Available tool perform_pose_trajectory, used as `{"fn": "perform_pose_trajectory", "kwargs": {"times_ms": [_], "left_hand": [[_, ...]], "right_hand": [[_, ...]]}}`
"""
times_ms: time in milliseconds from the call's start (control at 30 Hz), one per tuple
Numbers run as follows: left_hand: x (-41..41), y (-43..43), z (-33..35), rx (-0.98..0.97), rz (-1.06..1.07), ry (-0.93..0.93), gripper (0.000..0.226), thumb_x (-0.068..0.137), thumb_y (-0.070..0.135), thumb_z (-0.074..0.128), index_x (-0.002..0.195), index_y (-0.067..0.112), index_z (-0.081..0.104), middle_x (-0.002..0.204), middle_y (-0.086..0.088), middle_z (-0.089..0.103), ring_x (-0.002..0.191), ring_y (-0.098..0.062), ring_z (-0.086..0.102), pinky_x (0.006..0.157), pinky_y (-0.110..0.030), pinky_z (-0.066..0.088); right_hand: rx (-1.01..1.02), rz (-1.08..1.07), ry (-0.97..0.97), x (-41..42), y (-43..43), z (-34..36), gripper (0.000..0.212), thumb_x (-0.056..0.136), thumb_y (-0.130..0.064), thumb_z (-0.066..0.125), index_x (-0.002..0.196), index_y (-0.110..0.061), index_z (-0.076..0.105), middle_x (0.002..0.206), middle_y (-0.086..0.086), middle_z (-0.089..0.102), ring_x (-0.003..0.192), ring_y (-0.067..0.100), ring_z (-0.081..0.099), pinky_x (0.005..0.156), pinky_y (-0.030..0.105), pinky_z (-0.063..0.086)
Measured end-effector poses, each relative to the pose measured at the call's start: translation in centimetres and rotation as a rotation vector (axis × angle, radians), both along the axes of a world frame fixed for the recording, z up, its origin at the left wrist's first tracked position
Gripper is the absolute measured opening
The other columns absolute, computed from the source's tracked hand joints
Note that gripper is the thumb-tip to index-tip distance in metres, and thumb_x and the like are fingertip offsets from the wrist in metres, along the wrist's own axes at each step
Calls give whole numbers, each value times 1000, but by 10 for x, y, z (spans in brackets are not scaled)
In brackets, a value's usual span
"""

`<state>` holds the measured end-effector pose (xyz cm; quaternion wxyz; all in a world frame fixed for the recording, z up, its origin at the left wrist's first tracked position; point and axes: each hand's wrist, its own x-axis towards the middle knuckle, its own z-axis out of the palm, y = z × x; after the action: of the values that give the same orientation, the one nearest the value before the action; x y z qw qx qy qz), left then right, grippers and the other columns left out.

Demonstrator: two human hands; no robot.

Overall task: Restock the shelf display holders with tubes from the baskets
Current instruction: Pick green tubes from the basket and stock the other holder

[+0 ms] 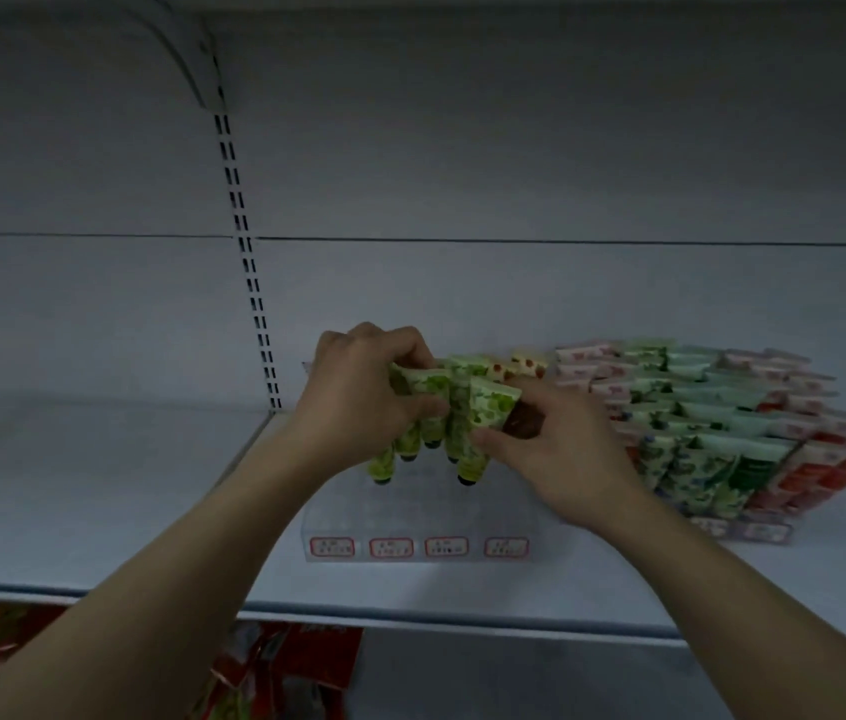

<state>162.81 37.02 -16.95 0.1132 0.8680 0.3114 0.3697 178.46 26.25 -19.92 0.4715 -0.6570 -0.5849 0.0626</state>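
My left hand (358, 392) grips a bunch of green-patterned tubes (426, 402) with dark caps pointing down, held above a clear acrylic display holder (410, 517) on the shelf. My right hand (561, 454) pinches one tube (483, 418) at the right side of that bunch, thumb below and fingers behind. Two red-patterned tubes (519, 367) stand at the back of this holder. To the right, a second holder (732, 423) is packed with rows of green, mint and red tubes. No basket is in view.
The holder's front carries several red-framed price labels (418, 546). The white shelf (99, 491) stretches to the left of the holder. A slotted upright (249, 262) runs up the back panel. Red packets (275, 667) hang below the shelf edge.
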Motion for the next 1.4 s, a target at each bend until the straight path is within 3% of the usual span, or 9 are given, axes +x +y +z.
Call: {"fn": "perform_pose_trajectory", "kwargs": {"times_ms": [133, 300, 500, 767, 967, 1067, 1233, 1333, 1400], "left_hand": [[7, 10, -14, 263, -4, 103, 32, 64, 37, 84, 81, 17, 65, 91, 3, 54, 91, -22, 48, 78, -32, 27], [13, 15, -16, 243, -9, 103, 32, 71, 37, 81, 88, 14, 66, 95, 1, 55, 88, -24, 52, 75, -35, 39], [15, 9, -4, 234, -6, 280, 28, 81, 42, 71, 99, 24, 59, 93, 6, 61, 85, -20, 56, 61, -29, 32], [26, 20, 5, 127, 111, 354, 16, 78, 40, 73, 85, 32, 62, 76, 5, 55, 76, -21, 52, 62, -28, 35], [26, 30, 7, 148, 163, 439, 15, 79, 36, 71, 76, 26, 61, 71, 4, 51, 74, -21, 51, 49, -24, 23], [30, 24, 1, 241, 198, 475, 11, 81, 35, 68, 81, 27, 62, 73, 4, 47, 75, -22, 48, 55, -26, 25], [36, 18, -6, 299, 264, 537, 15, 85, 30, 63, 90, 17, 60, 68, 2, 32, 72, -21, 39, 62, -31, 31], [40, 10, -5, 338, 289, 557, 15, 87, 24, 60, 85, 15, 48, 79, -3, 45, 77, -25, 46, 66, -31, 31], [44, 5, -6, 366, 287, 579, 10, 87, 19, 58, 93, 14, 51, 96, -9, 55, 91, -30, 55, 68, -32, 32]], "right_hand": [[0, -40, -82, 0, 6, -3, 27, 78, -24, 78, 102, -14, 70, 87, -3, 70, 80, 12, 64, 71, 32, 53], [15, -78, -40, 4, 8, -6, 27, 76, -23, 78, 102, -21, 71, 85, -2, 71, 78, 14, 65, 69, 31, 54], [31, -129, -58, 0, 11, -5, 32, 77, -21, 78, 104, -17, 62, 79, 1, 64, 72, 18, 61, 62, 32, 50], [32, -63, -39, -5, 16, -5, 26, 83, -20, 72, 108, -18, 65, 83, 0, 66, 74, 17, 62, 65, 31, 50], [0, -81, -82, -3, 20, -8, 33, 80, -22, 76, 111, -17, 68, 88, -2, 66, 80, 15, 61, 67, 26, 48], [-3, -105, -162, -2, 19, -6, 33, 81, -22, 74, 112, -17, 66, 90, 2, 68, 81, 18, 63, 70, 31, 50], [25, -114, -353, -7, 19, -6, 36, 83, -19, 70, 119, -20, 63, 87, 1, 64, 77, 19, 57, 62, 27, 39], [38, -121, -436, -8, 20, -7, 35, 84, -16, 68, 119, -17, 64, 95, 11, 67, 82, 27, 59, 64, 31, 42], [42, -112, -469, -10, 22, -7, 31, 84, -12, 68, 115, -13, 65, 98, 13, 67, 85, 30, 59, 64, 34, 43]]}}
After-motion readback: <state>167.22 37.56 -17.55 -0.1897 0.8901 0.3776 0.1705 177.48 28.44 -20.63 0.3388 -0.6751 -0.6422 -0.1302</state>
